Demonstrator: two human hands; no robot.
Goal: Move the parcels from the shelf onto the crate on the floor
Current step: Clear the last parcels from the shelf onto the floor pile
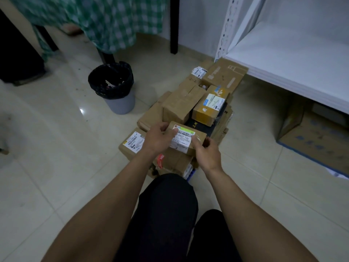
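Note:
A small brown parcel (186,138) with a white and green barcode label sits on top of the near end of a pile of cardboard parcels (181,106) on the floor. My left hand (158,139) grips its left side, thumb over the top edge. My right hand (205,154) holds its right near corner with curled fingers. The pile hides the crate almost fully; only a blue edge (191,175) shows near my knee. The white shelf (294,59) at the right stands bare.
A grey bin (120,103) with a black liner stands left of the pile. A large cardboard box (317,140) sits under the shelf. A table with a green checked cloth (105,21) and black legs is behind. My knees are below the pile.

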